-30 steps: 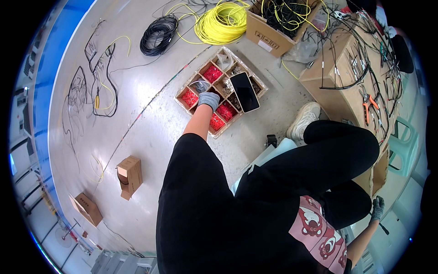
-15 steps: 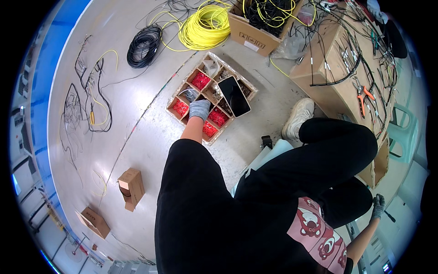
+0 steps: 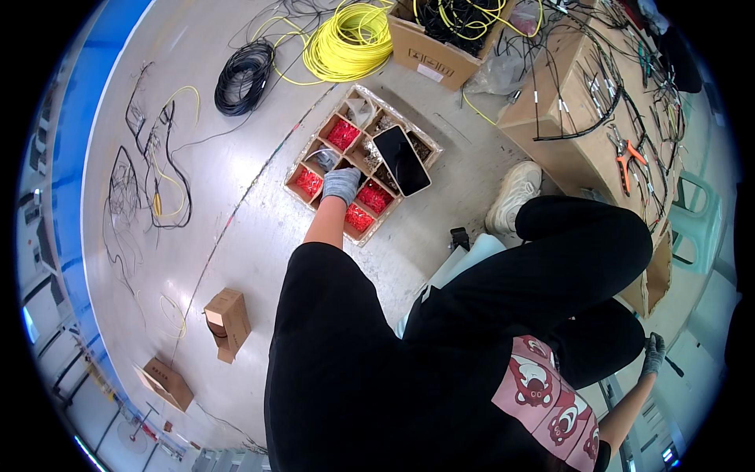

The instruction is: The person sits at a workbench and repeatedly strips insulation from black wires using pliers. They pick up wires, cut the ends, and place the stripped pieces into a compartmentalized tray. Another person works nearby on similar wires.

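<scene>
Compartment box [image 3: 401, 118], on the floor at the far middle of the scene: is that where the left hand [image 3: 341, 186] is?

Yes, the gloved left hand reaches over its near left part, fingertips down among the dividers.

Is it grasping anything?

I cannot tell; the back of the glove covers the fingers.

What lies around it?

Small red pieces [image 3: 342, 134] fill several compartments on either side, and a clear bag [image 3: 361, 111] sits in the far one. A dark-screened phone [image 3: 402, 161] rests across the right part.

And the right hand [image 3: 653, 354]?

Off at the near right, beside the bent knee, also gloved. Whether it is clenched or holds the dark thin object just beside it, I cannot tell.

What else is about?

Beyond the box, a black cable coil [image 3: 242, 79] lies to the left of a yellow cable coil [image 3: 348, 47]. Far right, orange-handled pliers [image 3: 626, 165] rest on a big brown box [image 3: 550, 122] among dark wires.
</scene>
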`<move>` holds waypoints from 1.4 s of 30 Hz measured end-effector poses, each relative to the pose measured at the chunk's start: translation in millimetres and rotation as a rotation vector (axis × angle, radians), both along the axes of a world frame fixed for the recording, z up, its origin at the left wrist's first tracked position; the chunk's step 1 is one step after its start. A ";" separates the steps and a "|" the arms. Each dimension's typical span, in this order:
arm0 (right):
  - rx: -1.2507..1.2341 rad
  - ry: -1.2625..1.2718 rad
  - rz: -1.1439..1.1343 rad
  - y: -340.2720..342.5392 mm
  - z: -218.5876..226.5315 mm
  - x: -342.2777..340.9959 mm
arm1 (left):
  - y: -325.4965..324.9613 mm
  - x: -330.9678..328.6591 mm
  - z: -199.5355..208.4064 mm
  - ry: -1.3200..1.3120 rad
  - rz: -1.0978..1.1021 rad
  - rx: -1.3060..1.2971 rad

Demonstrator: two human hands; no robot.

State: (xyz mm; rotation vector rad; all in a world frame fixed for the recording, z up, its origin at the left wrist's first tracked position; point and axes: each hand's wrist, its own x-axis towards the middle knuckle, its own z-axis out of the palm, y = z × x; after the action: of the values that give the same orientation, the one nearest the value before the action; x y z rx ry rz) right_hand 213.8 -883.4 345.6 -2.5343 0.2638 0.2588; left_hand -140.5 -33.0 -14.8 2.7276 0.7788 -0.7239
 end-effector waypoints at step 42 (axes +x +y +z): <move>-0.116 0.130 0.070 23.0 -38.6 42.9 | 7.6 34.3 17.1 0.388 0.569 -0.127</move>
State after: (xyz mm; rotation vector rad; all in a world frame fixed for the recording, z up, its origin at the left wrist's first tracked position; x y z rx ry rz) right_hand 256.7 -860.4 307.0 -2.6482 0.2471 0.4484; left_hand -106.3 -25.4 2.3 2.1041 1.4488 -1.1149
